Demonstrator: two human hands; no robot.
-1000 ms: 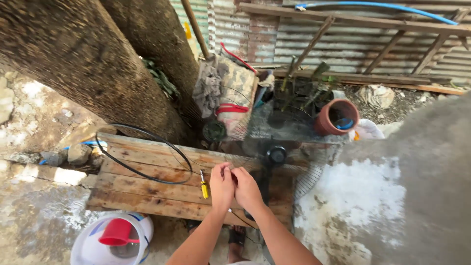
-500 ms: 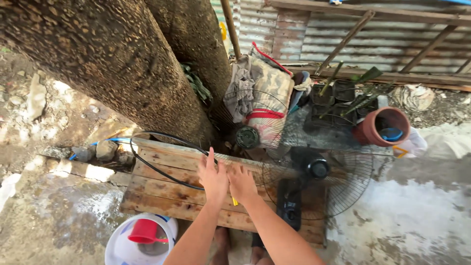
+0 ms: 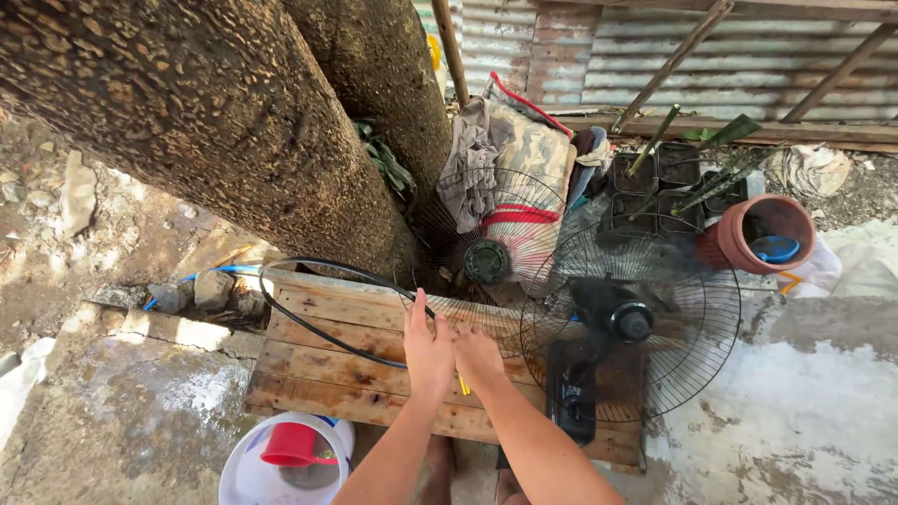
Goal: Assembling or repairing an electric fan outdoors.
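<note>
Hands side by side over wooden bench (image 3: pixel 318 360): left hand (image 3: pixel 428 351) flat, fingers spread, holding nothing; right hand (image 3: pixel 479 358) loosely curled, perhaps touching yellow tool (image 3: pixel 464 384) beneath, grip hard to tell. Best kept low and steady near fan guard (image 3: pixel 645 318). Further left: tree trunk (image 3: pixel 206 122), black cable (image 3: pixel 318 281), white bucket (image 3: pixel 271 468). Right: clay pot (image 3: pixel 762 234).

Black fan guard (image 3: pixel 655 309), black cable (image 3: pixel 309 318), red scoop (image 3: pixel 292 445) in a white bucket (image 3: pixel 245 472), terracotta pot (image 3: pixel 748 245), camouflage cloth (image 3: pixel 524 150).
</note>
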